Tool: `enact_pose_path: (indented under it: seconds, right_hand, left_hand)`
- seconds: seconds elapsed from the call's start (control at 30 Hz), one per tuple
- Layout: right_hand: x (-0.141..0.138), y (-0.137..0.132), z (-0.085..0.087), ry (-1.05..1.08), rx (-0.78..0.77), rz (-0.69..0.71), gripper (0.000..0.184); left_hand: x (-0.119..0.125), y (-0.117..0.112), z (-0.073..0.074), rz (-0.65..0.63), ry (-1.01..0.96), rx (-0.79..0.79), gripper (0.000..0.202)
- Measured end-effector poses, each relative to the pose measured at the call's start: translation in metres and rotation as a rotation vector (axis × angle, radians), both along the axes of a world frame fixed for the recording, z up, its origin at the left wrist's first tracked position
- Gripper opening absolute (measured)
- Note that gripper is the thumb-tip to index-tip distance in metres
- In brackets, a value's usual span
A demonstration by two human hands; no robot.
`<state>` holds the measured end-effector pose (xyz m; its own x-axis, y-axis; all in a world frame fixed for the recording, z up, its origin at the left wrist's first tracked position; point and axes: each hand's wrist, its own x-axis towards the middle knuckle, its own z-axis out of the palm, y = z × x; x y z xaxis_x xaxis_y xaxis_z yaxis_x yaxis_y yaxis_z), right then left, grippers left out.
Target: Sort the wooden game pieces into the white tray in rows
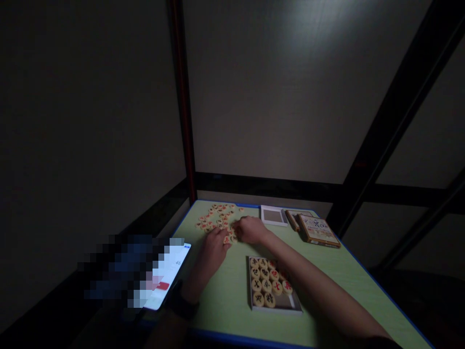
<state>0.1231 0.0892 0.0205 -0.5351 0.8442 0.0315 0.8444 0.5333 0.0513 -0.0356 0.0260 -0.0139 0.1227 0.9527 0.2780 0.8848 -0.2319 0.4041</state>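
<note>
A heap of round wooden chess discs (217, 219) with red and black characters lies at the far left of a green table (341, 281). My left hand (214, 247) rests at the heap's near edge, fingers curled on a disc. My right hand (250, 229) lies just right of the heap, fingers bent down over discs; what it grips is hidden. A shallow tray (274, 306) near me holds several discs in rows.
A phone (167, 276) with a lit screen lies at the table's left edge. A white-framed box part (273, 215) and two flat printed boxes (317, 230) sit at the far right. Dark frame bars and pale walls surround the table.
</note>
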Motion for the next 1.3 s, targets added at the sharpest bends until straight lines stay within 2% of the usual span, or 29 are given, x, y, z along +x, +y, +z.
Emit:
enact_pose_path:
  seconds: [0.13,0.27,0.4,0.5,0.6,0.73,0.83,0.93,1.03,1.2,1.3]
  right_hand:
    - [-0.005,-0.002,-0.002,0.001,0.010,-0.020,0.026]
    - [-0.006,0.000,-0.006,0.012,-0.001,-0.016,0.023]
    - [-0.003,0.000,-0.009,0.055,-0.007,0.040,0.022]
    - [0.005,-0.003,-0.009,0.107,0.002,0.091,0.024]
    - [0.018,-0.009,-0.007,0.274,0.018,0.165,0.024]
    - [0.040,-0.020,-0.006,0.594,0.017,0.274,0.020]
    - [0.053,-0.033,-0.006,0.691,0.040,0.304,0.022]
    - [0.063,-0.044,-0.007,0.696,0.105,0.263,0.015]
    - [0.069,-0.052,-0.012,0.654,0.159,0.192,0.011]
    - [0.074,-0.057,-0.023,0.599,0.184,0.086,0.005]
    - [0.073,-0.061,-0.025,0.582,0.185,0.073,0.009]
  left_hand:
    - [-0.001,0.003,-0.002,-0.017,-0.109,0.061,0.021]
    - [-0.001,0.004,0.002,0.019,-0.164,0.033,0.017]
    - [-0.003,0.005,0.003,0.086,-0.240,0.036,0.018]
    - [-0.005,0.007,0.000,0.095,-0.343,0.037,0.027]
    - [-0.005,0.010,-0.004,0.046,-0.481,0.011,0.032]
    - [0.004,0.016,-0.008,-0.093,-0.746,-0.118,0.021]
    - [0.018,0.020,-0.007,-0.202,-0.994,-0.242,0.018]
    - [0.032,0.018,-0.001,-0.325,-1.164,-0.390,0.024]
    - [0.043,0.013,0.006,-0.391,-1.233,-0.491,0.032]
    - [0.056,0.016,0.006,-0.344,-1.192,-0.532,0.038]
    - [0.060,0.020,0.001,-0.312,-1.154,-0.518,0.041]
